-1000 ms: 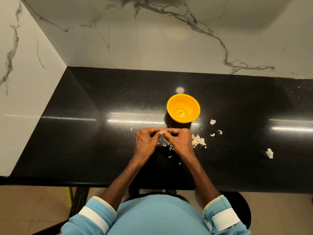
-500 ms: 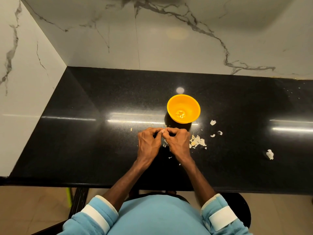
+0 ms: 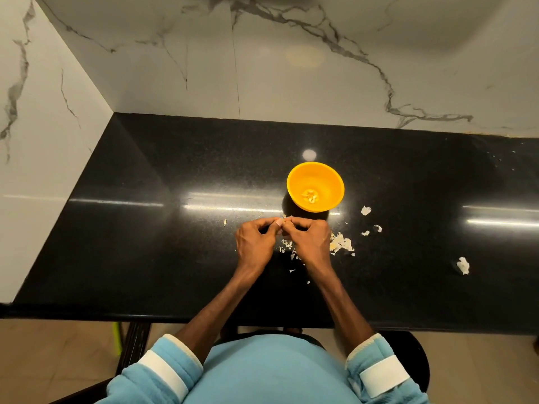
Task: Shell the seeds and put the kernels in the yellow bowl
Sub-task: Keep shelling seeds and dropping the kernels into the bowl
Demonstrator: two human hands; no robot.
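Bowl (image 3: 292, 177) mid counter (image 3: 151, 234), kernels (image 3: 311, 196) in it; L hand (image 3: 254, 243) & R hand (image 3: 309, 243) just before it, seed (image 3: 285, 219) between; shells (image 3: 339, 244) to right.

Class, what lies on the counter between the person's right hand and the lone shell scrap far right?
Head view: a heap of shell bits beside the right hand, then bare black counter up to the lone scrap.

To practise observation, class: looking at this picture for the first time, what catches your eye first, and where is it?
The yellow bowl stands out at the middle of the black counter, with a few pale kernels at its bottom. Just on its near side, the left hand and right hand meet, fingers pinching a small seed, with pale shell scraps scattered to the right.
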